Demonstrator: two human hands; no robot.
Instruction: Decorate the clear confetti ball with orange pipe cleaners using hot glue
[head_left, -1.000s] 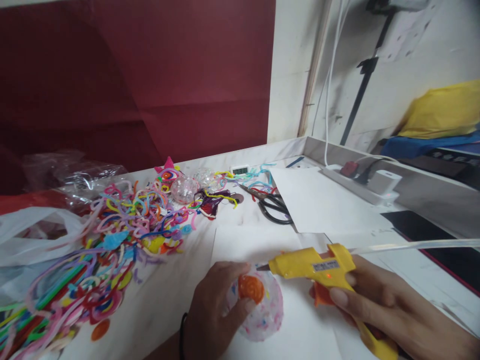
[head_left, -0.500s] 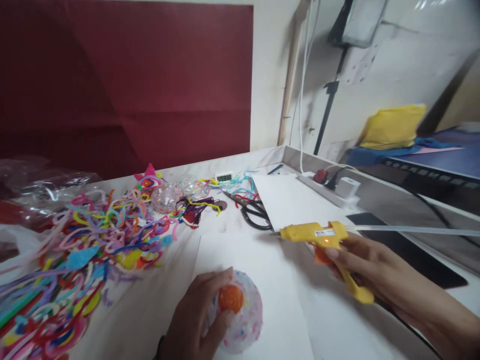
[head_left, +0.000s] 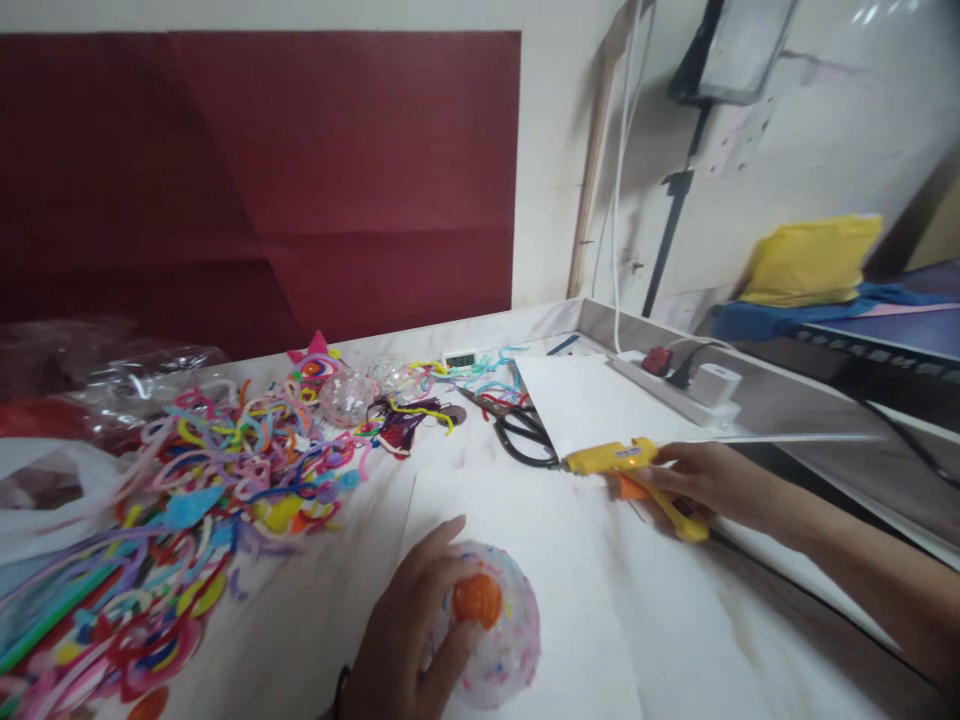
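Note:
A clear round ball (head_left: 510,650) flecked with pink and blue sits on a white paper sheet (head_left: 577,600). On its upper left is a small round orange piece (head_left: 478,600). My left hand (head_left: 409,620) curls around the ball's left side, thumb and fingers at the orange piece. To the right, my right hand (head_left: 697,480) grips a yellow hot glue gun (head_left: 611,458) with an orange trigger, low over the table, its nozzle pointing left near the scissors' handles. A long translucent glue stick (head_left: 780,438) runs out of its back.
Black-handled scissors (head_left: 525,440) lie beyond the paper. At left spreads a heap of colourful pipe cleaners and cut-outs (head_left: 247,440), with clear speckled balls (head_left: 349,398) behind. A power strip (head_left: 675,390) with plugs lies along the right rim; a black cord (head_left: 810,590) trails from the glue gun.
My right hand has carried the glue gun farther away and lower, toward the table by the scissors. My left hand stays at the ball, its upper finger slightly raised. The view has shifted slightly.

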